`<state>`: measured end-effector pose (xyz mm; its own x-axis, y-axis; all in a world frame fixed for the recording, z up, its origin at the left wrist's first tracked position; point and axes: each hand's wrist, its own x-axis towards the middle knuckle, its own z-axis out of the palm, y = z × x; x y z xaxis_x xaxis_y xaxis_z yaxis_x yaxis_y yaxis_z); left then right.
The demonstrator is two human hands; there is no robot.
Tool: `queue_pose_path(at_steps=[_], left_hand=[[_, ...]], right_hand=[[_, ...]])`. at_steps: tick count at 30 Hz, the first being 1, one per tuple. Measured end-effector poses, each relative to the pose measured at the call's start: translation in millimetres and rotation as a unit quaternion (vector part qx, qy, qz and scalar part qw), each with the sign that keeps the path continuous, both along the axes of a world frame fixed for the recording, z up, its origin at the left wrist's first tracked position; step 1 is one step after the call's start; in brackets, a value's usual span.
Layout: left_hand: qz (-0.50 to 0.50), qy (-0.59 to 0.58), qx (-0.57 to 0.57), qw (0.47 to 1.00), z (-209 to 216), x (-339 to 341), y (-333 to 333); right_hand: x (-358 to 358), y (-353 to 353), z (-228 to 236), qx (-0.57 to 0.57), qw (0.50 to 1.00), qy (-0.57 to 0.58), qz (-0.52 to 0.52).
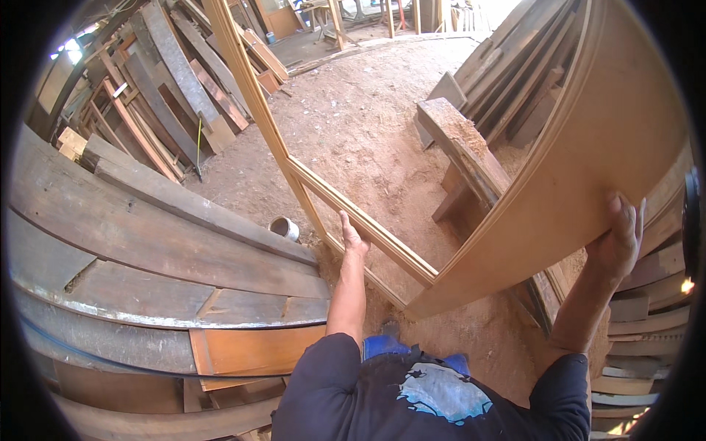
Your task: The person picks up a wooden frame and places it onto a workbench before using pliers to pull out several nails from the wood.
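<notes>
A large light-brown wooden frame (360, 220) with moulded edges stands tilted in front of me. Its right side is a broad flat wooden board (559, 176) that runs up past the top of the view. My left hand (354, 239) is wrapped round the lower crossbar, thumb up, with the fingers mostly hidden behind the wood. At the outer edge of the broad board, my right hand (618, 235) grips with its fingertips pointing up. The frame's upper end lies outside the view.
A heavy timber bench (463, 140) strewn with shavings stands beyond the frame. Long planks (162, 213) are stacked on the left, near a small pot (284, 228). More boards lean at the back left (176, 66) and back right (515, 66). Sawdust covers the floor (353, 110).
</notes>
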<state>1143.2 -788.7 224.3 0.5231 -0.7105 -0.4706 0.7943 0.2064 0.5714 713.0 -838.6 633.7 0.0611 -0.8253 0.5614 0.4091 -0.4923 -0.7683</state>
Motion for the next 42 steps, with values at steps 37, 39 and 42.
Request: queue_pose_path(at_steps=[37, 39, 42], left_hand=[[-0.091, -0.047, -0.126, 0.987, 189, -100, -29], [-0.070, -0.060, -0.147, 0.985, 189, -107, -44], [-0.066, -0.106, -0.197, 0.972, 169, -117, -59]], right_hand=[[-427, 257, -121, 0.053, 0.743, -0.073, -0.663], [-409, 263, -111, 0.057, 0.708, -0.031, -0.703], [-323, 272, -49, -0.119, 0.422, 0.283, -0.853]])
